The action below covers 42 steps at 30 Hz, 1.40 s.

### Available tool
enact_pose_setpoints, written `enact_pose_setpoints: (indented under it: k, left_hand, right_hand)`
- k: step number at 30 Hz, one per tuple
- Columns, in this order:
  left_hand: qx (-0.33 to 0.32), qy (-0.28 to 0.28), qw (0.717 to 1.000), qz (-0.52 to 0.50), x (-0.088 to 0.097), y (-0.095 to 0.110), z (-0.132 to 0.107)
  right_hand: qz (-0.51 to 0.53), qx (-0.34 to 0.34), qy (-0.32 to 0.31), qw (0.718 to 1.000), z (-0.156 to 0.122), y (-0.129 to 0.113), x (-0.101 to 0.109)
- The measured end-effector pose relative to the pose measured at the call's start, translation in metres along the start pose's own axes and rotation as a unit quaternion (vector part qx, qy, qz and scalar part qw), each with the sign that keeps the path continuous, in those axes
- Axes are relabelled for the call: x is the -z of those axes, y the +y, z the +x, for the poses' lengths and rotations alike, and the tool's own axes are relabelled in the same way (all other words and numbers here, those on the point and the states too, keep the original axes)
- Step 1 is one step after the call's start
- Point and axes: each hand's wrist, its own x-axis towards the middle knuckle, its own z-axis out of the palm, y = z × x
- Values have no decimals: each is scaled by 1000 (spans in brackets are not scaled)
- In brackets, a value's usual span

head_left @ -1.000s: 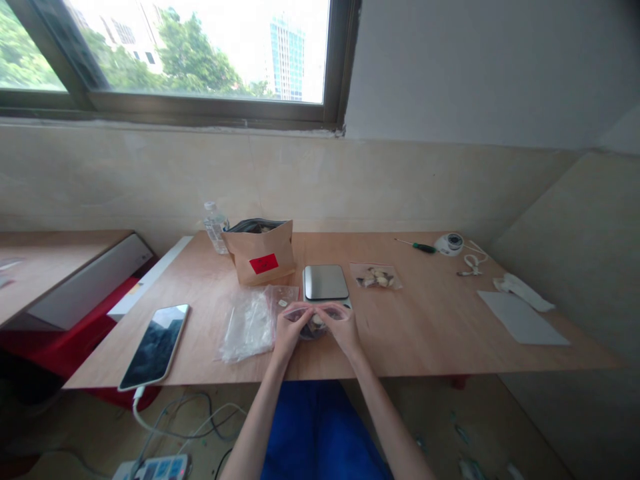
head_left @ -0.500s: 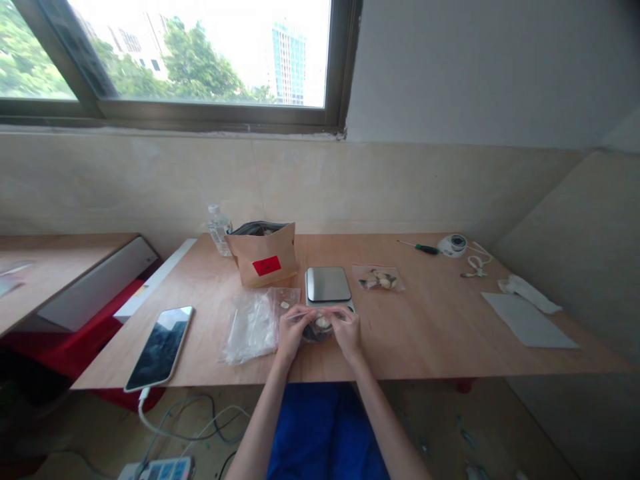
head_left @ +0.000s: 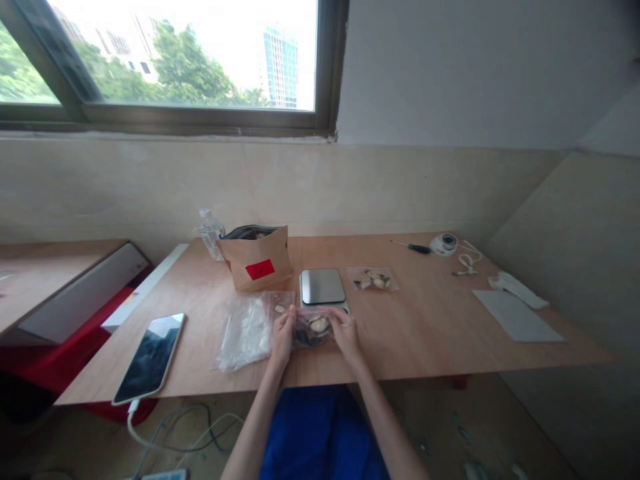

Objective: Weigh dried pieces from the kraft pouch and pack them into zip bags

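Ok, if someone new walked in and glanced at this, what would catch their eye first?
The left hand and right hand at the front of the wooden table, holding a small clear plastic bag of pale and dark pieces just before a flat metal scale. Left of the scale, a brown paper bag with a red label stands out, and a phone lies at the near left edge.

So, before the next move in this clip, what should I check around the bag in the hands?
1. Left hand and right hand both on the small clear plastic bag of pale pieces: ok.
2. That bag's opening sealed: cannot tell.
3. Flat silver digital scale display reading: cannot tell, hidden behind the hands.
4. Brown paper bag with red label upright: ok.
5. Second clear bag of pale pieces lying flat: ok.
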Motion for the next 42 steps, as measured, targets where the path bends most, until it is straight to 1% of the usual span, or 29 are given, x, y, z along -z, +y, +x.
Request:
enact_pose_setpoints:
  k: [4,9,12,15,16,18,20,21,24,25,26,28,30,31,33,35,36,38,40,42]
  left_hand:
    - [11,19,1000,21,0,5,-1]
    - [30,22,999,30,-1,9,-2]
    - [43,26,998,40,-2,9,-3]
    - [45,54,996,60,-1,9,-2]
    - [44,50,996,59,-1,8,-2]
    - [39,10,999,32,0,7,-1]
    - [28,-43,998,-24,0,5,0]
    - [20,-61,997,-52,0,4,0]
    - [5,-81,993,-87,1,1,1]
    - [5,-83,993,-82,1,1,1]
    - [6,-84,994,-74,1,0,2]
    - [9,-83,995,-62,1,0,2]
    - [12,-79,995,-57,1,0,2]
    - [14,-79,995,-56,1,0,1]
    - [17,-83,995,-54,0,1,1]
    - [17,-87,995,-51,0,1,0]
    - [13,-87,995,-48,0,1,-1]
    - [-5,-77,996,-40,-1,1,-2]
    - [-36,-65,997,-23,-1,4,-4]
    - [-73,-50,996,4,-2,13,-5]
  right_hand:
    - [39,-29,-22,999,0,2,9]
    - [65,-62,-7,996,-1,1,16]
    - [47,-79,13,996,-1,2,14]
    - [6,-90,31,995,-2,3,12]
    - [5,-92,31,995,-2,3,13]
    - [24,-96,29,995,0,3,19]
    - [44,-104,52,992,6,2,33]
    - [42,-110,83,990,11,2,43]
    - [-10,-123,212,969,32,9,84]
    - [-26,-118,233,965,41,13,99]
    - [-51,-112,245,962,51,18,113]
    - [-121,-106,245,956,68,28,138]
    - [-196,-88,231,949,79,36,153]
    - [-231,-75,235,941,81,39,156]
    - [-311,-41,267,911,76,40,151]
    - [-393,-7,290,873,62,40,136]
    - [-430,8,279,859,54,41,125]
    - [-475,20,218,852,37,44,103]
    - [-508,3,162,846,26,50,87]
    - [-534,-20,123,836,26,58,79]
